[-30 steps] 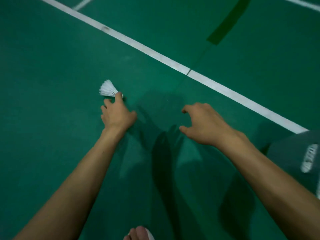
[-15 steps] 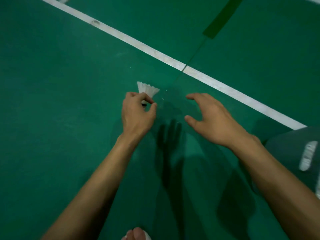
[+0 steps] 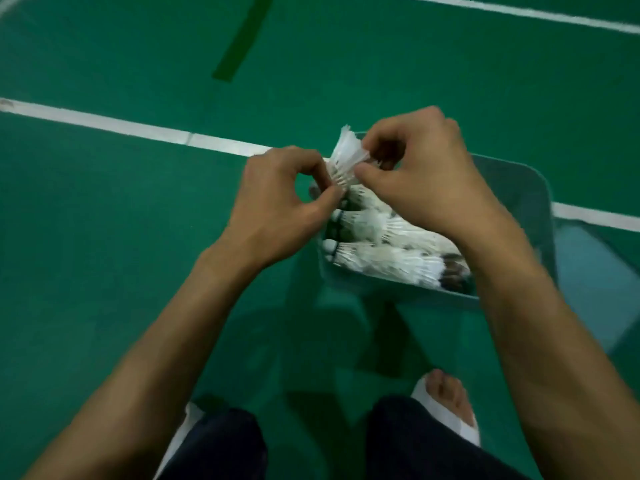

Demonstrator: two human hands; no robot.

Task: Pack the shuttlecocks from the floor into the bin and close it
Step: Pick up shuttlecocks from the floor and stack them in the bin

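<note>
Centre frame, left hand (image 3: 277,206) and right hand (image 3: 426,174) both pinch a shuttlecock (image 3: 346,157) over the bin (image 3: 512,188). It looks light, with fragile feathers; better held by the cork.

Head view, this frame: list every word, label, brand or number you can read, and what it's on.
No text in this frame can be read.
Bin: no label shows.
Held shuttlecock: no print shows.
Shuttlecocks in the bin: dark marks near the corks, too blurred to read.
Floor: only plain white lines and a dark green strip, no characters.
</note>
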